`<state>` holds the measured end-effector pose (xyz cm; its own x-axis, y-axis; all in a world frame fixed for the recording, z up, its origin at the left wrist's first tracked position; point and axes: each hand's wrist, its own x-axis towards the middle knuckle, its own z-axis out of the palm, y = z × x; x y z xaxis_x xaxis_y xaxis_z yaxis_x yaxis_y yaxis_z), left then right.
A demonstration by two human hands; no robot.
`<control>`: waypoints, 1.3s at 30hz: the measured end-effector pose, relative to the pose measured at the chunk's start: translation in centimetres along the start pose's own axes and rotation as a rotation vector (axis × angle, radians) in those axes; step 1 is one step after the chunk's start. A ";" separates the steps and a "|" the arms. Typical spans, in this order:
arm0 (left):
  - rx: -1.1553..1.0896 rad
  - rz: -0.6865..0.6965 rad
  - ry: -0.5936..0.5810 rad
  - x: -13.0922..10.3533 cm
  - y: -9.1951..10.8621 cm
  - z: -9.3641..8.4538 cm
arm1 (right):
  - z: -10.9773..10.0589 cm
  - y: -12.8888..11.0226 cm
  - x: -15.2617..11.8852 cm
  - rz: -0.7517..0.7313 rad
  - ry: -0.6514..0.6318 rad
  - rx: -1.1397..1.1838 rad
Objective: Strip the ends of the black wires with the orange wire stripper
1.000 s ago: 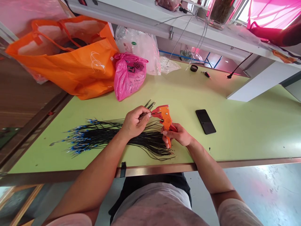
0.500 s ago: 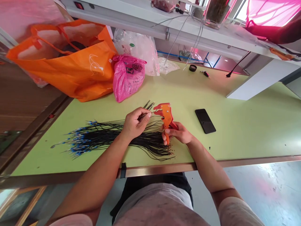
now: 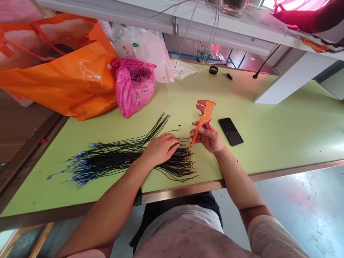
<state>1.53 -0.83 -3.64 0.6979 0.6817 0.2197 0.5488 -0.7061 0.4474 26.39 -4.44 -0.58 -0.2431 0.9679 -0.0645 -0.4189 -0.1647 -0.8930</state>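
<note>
My right hand grips an orange and red wire stripper by its handles, jaws pointing up and to the left with nothing between them. My left hand lies palm down over the bundle of black wires. Its fingers are bent together at the wires' right-hand ends, and short wire ends stick out past the fingertips. Blue bits and bare metal tips fan out at the bundle's left end. Behind my left hand, a smaller group of wires angles away, apart from the main bundle.
A black phone lies right of the stripper. An orange bag, a pink plastic bag and clear plastic bags stand at the back left. A black ring and a plug are near the white shelf post.
The stripper in my right hand has moved up and right, away from the wire. My left hand has left that wire and come down onto the bundle. The view has shifted slightly.
</note>
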 end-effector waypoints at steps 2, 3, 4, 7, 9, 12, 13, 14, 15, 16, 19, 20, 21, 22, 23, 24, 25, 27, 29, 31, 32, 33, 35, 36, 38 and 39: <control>-0.029 0.013 -0.037 -0.1 0.3 0.0 | 0.1 0.1 0.0 0.009 0.002 -0.007; -0.064 0.016 -0.047 -0.1 0.4 -0.2 | 0.1 0.1 0.0 0.011 0.003 -0.008; -0.107 0.020 -0.054 -0.1 0.4 -0.3 | 0.0 0.2 0.0 0.011 0.004 -0.007; -0.219 0.040 -0.024 -0.1 0.4 -0.7 | -0.1 0.3 0.1 0.009 0.011 -0.003; -0.236 0.044 0.069 0.0 0.2 -1.0 | -0.2 0.4 0.2 0.001 0.015 0.004; -0.181 -0.015 0.256 0.1 -0.5 -1.1 | -0.2 0.4 0.2 -0.009 0.024 0.011; -0.154 -0.056 0.299 0.2 -0.8 -1.1 | -0.2 0.3 0.2 -0.010 0.026 0.010; -0.128 -0.104 0.324 0.2 -1.2 -1.1 | -0.1 0.3 0.2 -0.010 0.028 0.009; -0.101 -0.153 0.329 0.1 -1.5 -1.0 | -0.1 0.3 0.1 -0.009 0.028 0.007; -0.075 -0.198 0.320 0.1 -1.8 -0.9 | -0.1 0.2 0.1 -0.009 0.028 0.006; -0.008 -0.259 0.238 0.0 -2.3 -0.5 | -0.1 0.2 0.1 -0.011 0.031 0.007; 0.000 -0.253 0.210 0.0 -2.3 -0.4 | -0.1 0.2 0.1 -0.013 0.032 0.009; -0.004 -0.238 0.184 0.0 -2.3 -0.3 | -0.2 0.1 0.1 -0.015 0.033 0.010; -0.021 -0.219 0.160 0.0 -2.2 -0.3 | -0.2 0.2 0.2 -0.017 0.033 0.012; -0.050 -0.198 0.134 -0.1 -2.0 -0.3 | -0.2 0.2 0.2 -0.019 0.033 0.013; -0.088 -0.178 0.108 -0.1 -1.8 -0.4 | -0.2 0.2 0.2 -0.020 0.031 0.014; -0.128 -0.163 0.080 -0.1 -1.6 -0.5 | -0.3 0.2 0.2 -0.019 0.030 0.015; -0.201 -0.149 0.020 -0.1 -1.4 -0.8 | -0.3 0.3 0.2 -0.017 0.025 0.018; -0.251 -0.145 -0.010 -0.1 -1.2 -1.0 | -0.3 0.3 0.3 -0.013 0.021 0.020; -0.270 -0.129 0.010 0.0 -1.2 -1.3 | -0.2 0.4 0.3 -0.009 0.018 0.018; -0.269 -0.124 0.038 0.0 -1.3 -1.4 | -0.2 0.5 0.3 -0.008 0.016 0.016; -0.266 -0.126 0.075 0.0 -1.5 -1.5 | -0.2 0.5 0.3 -0.008 0.012 0.014; -0.264 -0.167 0.166 0.1 -1.9 -1.7 | -0.2 0.6 0.3 -0.015 0.003 0.013; -0.269 -0.204 0.219 0.1 -2.2 -1.8 | -0.2 0.6 0.3 -0.019 0.001 0.014; -0.261 -0.288 0.337 0.0 -2.9 -2.1 | -0.3 0.7 0.3 -0.024 0.000 0.018; -0.230 -0.330 0.391 -0.1 -3.3 -2.2 | -0.3 0.7 0.3 -0.024 0.002 0.021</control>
<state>-1.36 1.87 -3.24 0.2593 0.9108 0.3213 0.5645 -0.4129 0.7147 26.31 -4.18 -1.33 -0.2307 0.9720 -0.0442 -0.4431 -0.1454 -0.8846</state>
